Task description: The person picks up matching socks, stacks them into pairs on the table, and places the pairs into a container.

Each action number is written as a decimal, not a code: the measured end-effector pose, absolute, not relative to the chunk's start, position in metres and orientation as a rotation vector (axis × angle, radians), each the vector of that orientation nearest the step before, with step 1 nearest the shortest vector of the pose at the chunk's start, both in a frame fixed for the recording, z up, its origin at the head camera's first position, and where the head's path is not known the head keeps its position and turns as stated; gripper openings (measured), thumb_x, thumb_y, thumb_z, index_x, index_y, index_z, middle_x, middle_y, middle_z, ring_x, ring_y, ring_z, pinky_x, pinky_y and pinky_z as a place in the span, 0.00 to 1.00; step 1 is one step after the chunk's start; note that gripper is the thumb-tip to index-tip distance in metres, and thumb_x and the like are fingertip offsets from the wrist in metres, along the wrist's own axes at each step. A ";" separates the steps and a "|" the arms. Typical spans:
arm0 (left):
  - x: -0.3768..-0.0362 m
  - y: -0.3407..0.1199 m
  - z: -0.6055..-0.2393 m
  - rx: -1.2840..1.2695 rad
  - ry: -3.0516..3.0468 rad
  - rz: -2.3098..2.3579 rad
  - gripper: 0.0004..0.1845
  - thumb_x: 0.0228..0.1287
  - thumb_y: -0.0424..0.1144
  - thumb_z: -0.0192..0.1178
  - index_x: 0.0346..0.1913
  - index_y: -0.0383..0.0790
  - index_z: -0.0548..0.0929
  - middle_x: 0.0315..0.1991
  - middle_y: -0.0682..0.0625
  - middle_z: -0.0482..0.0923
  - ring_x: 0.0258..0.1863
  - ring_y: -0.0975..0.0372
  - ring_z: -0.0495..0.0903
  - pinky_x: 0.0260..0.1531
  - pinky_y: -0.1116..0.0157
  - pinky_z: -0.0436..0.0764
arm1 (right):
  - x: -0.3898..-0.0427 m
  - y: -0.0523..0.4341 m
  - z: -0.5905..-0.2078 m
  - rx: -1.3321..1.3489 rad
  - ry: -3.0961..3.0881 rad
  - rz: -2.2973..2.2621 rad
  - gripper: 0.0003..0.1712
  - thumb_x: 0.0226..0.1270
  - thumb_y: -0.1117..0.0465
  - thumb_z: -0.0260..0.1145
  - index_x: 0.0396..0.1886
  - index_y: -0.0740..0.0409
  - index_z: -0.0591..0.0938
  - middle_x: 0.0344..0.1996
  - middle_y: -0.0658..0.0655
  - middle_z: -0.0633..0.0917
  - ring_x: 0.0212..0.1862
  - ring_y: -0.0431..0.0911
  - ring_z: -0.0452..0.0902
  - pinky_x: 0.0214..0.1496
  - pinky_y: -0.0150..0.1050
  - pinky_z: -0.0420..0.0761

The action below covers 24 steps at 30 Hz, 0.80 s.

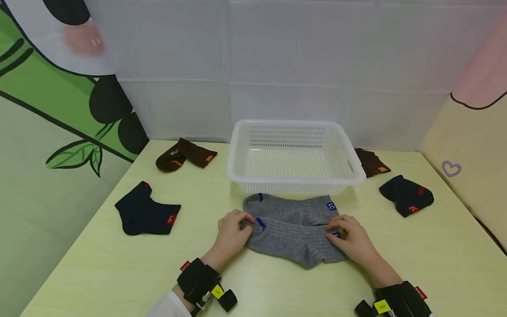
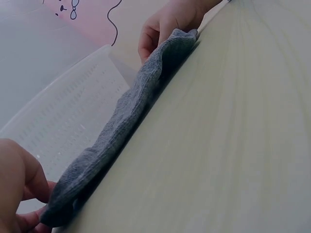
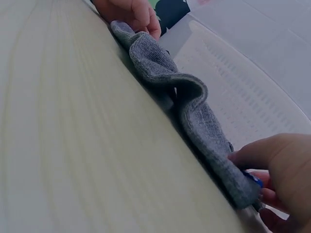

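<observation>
Two grey socks lie one behind the other at the middle of the table. My left hand [image 1: 231,233] pinches the toe end of the nearer grey sock [image 1: 283,241], beside its blue mark. At the other end, my right hand [image 1: 352,240] pinches the cuff, partly covering the blue logo. The farther grey sock [image 1: 287,209] lies flat just behind. In the left wrist view the sock [image 2: 114,128] stretches between both hands, low over the tabletop. The right wrist view shows the sock's fabric [image 3: 150,60] rising in a wavy fold.
A white perforated basket [image 1: 297,185] stands behind the socks. To the left lie a brown sock pair [image 1: 194,154] and a dark navy sock [image 1: 148,211]. Another brown sock [image 1: 372,163] and another navy sock [image 1: 405,196] lie to the right. A white cloth wall [image 1: 285,53] rises behind the table.
</observation>
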<state>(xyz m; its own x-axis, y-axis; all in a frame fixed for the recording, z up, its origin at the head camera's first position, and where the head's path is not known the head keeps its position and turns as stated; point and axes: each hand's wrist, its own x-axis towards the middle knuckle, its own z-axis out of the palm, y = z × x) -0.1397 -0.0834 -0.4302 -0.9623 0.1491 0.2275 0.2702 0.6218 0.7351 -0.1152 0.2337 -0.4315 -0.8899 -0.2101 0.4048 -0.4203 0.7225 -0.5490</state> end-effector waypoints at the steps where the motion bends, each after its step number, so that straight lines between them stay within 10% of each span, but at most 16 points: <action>1: -0.140 -0.084 -0.431 -0.341 -2.698 -1.257 0.07 0.52 0.29 0.57 0.31 0.43 0.82 0.36 0.49 0.77 0.39 0.55 0.71 0.48 0.47 0.61 | -0.115 0.235 -0.432 0.497 -2.611 0.958 0.10 0.50 0.70 0.73 0.29 0.53 0.83 0.35 0.51 0.81 0.37 0.42 0.69 0.35 0.35 0.69; 24: -0.136 -0.085 -0.431 -0.232 -2.801 -1.090 0.06 0.50 0.39 0.55 0.27 0.40 0.72 0.46 0.39 0.62 0.49 0.45 0.58 0.48 0.49 0.58 | -0.119 0.259 -0.423 0.437 -2.826 1.011 0.24 0.42 0.55 0.79 0.34 0.58 0.75 0.32 0.52 0.71 0.36 0.42 0.62 0.37 0.32 0.63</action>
<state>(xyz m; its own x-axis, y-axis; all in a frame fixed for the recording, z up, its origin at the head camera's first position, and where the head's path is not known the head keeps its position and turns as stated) -0.1356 -0.0850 -0.4308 -0.9801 0.0963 0.1734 0.1882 0.7278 0.6594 -0.1186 0.2593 -0.4233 -0.9527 -0.2316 0.1968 -0.3039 0.7371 -0.6036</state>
